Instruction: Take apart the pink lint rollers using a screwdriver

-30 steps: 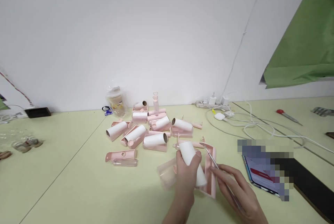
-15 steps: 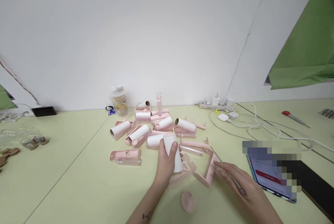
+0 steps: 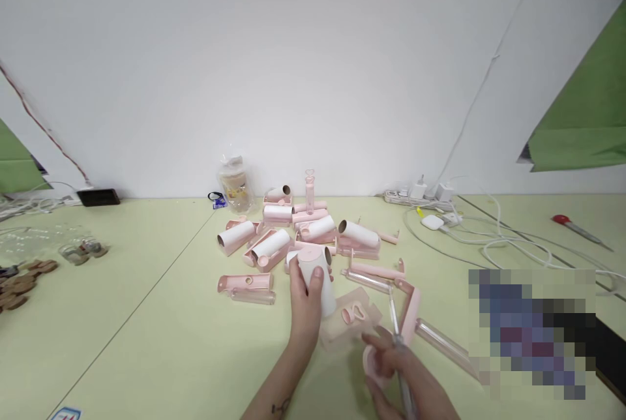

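My left hand [image 3: 306, 302] is wrapped round a white tube [image 3: 327, 301] with a pale pink end, tilted above the table. In my right hand [image 3: 408, 371] is a slim silver tool [image 3: 392, 312], its thin end pointing away from me; its exact kind is unclear. The fingers of that hand also close on a round pink disc [image 3: 370, 362], partly hidden by them. Between the hands lies a clear bag [image 3: 337, 330] with small pink parts, one a heart-shaped ring [image 3: 358, 311]. A pink bracket [image 3: 412, 308] and a clear tube [image 3: 445, 345] lie beyond my right hand.
Several white tubes [image 3: 237, 235] in pink holders are heaped ahead. A bagged cup [image 3: 235, 188] stands by the wall. To the right are white cables [image 3: 508, 250], a red-handled tool [image 3: 561, 219] and a blurred-out phone [image 3: 523, 329]. Brown discs [image 3: 19, 284] lie left.
My right hand has moved left and towards me from the bracket, and its fingers have taken hold of the pink disc. The silver tool stays in it. My left hand still grips the white tube.
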Action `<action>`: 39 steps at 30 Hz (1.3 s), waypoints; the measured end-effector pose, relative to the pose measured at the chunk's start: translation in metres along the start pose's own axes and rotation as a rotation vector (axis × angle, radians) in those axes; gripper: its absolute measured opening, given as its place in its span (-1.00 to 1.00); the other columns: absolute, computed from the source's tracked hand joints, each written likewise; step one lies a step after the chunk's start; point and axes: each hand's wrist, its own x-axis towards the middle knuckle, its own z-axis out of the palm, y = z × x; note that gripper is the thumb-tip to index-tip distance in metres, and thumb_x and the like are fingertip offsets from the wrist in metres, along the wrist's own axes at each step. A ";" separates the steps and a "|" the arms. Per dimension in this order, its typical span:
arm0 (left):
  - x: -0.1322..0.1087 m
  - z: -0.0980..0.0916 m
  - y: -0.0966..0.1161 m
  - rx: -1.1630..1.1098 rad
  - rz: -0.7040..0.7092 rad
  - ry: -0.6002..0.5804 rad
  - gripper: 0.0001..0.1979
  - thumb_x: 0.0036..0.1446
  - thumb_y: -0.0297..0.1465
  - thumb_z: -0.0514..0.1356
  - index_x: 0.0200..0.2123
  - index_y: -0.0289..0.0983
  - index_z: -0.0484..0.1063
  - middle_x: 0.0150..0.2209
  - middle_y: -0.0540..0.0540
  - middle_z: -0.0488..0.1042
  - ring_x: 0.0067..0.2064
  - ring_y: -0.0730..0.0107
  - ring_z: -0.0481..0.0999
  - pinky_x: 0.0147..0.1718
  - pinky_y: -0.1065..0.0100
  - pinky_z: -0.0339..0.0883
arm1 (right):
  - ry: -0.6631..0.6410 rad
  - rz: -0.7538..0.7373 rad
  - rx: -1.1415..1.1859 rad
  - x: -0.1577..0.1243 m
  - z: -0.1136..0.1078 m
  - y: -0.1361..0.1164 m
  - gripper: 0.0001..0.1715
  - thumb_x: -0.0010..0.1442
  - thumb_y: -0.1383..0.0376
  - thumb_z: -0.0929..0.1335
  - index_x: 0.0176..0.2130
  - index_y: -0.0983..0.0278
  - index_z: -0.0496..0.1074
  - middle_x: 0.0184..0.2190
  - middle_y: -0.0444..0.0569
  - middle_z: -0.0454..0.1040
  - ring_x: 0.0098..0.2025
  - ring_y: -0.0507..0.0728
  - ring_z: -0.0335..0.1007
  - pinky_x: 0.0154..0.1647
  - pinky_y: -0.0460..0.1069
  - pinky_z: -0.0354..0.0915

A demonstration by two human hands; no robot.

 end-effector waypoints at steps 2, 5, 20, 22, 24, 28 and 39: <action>-0.002 0.001 0.000 -0.031 0.000 -0.098 -0.65 0.04 -0.20 0.11 -0.13 -0.21 0.17 -0.29 -0.06 0.40 -0.27 0.31 0.46 -0.28 0.34 0.32 | 0.060 0.047 0.010 0.016 -0.007 0.006 -0.86 0.11 0.32 0.28 -0.25 0.17 0.25 -0.31 -0.04 0.49 -0.18 0.16 0.46 -0.23 -0.01 0.39; -0.006 0.000 -0.003 -0.018 0.036 -0.226 -0.66 0.04 -0.19 0.11 -0.15 -0.21 0.16 -0.30 -0.05 0.39 -0.27 0.32 0.44 -0.26 0.34 0.30 | -0.010 0.043 0.052 0.038 -0.007 0.014 -0.74 0.11 0.26 0.31 -0.14 0.15 0.31 -0.43 -0.12 0.49 -0.25 0.16 0.49 -0.21 0.04 0.39; -0.018 0.007 0.008 0.969 0.674 -0.307 -0.67 -0.27 -0.40 0.14 -0.30 -0.22 0.37 -0.44 -0.10 0.44 -0.42 0.20 0.42 -0.47 0.31 0.21 | 0.020 0.159 0.199 0.078 -0.034 0.003 -0.76 0.02 0.37 0.30 -0.41 0.15 0.08 -0.22 -0.07 0.46 -0.08 0.19 0.40 -0.10 0.13 0.31; -0.016 0.003 0.005 1.056 0.710 -0.314 -0.63 -0.31 -0.37 0.16 -0.29 -0.23 0.38 -0.45 -0.10 0.44 -0.42 0.19 0.42 -0.49 0.31 0.21 | -0.014 0.157 0.213 0.077 -0.031 0.006 -0.75 -0.01 0.40 0.29 -0.41 0.15 0.08 -0.23 -0.08 0.46 -0.10 0.18 0.41 -0.12 0.11 0.34; -0.014 -0.001 0.002 1.112 0.742 -0.319 -0.61 -0.33 -0.34 0.17 -0.29 -0.23 0.39 -0.45 -0.10 0.45 -0.41 0.19 0.42 -0.48 0.30 0.21 | -0.019 0.166 0.274 0.075 -0.026 0.008 -0.75 -0.03 0.43 0.29 -0.41 0.16 0.09 -0.22 -0.07 0.45 -0.09 0.16 0.40 -0.14 0.09 0.37; -0.012 -0.004 0.002 1.168 0.776 -0.325 -0.65 -0.30 -0.32 0.16 -0.31 -0.23 0.39 -0.45 -0.08 0.44 -0.40 0.20 0.43 -0.46 0.29 0.22 | -0.003 0.232 0.485 0.073 -0.018 0.008 -0.72 -0.04 0.45 0.28 -0.40 0.16 0.08 -0.23 -0.07 0.43 -0.09 0.12 0.39 -0.14 0.07 0.41; -0.009 -0.008 0.018 1.028 0.594 -0.281 -0.72 -0.19 -0.36 0.12 -0.29 -0.20 0.33 -0.37 -0.08 0.47 -0.33 0.19 0.46 -0.41 0.31 0.26 | 0.157 0.343 0.637 0.074 -0.014 0.021 -0.70 -0.05 0.44 0.30 -0.40 0.16 0.06 -0.26 -0.03 0.42 -0.09 0.16 0.39 -0.25 0.03 0.39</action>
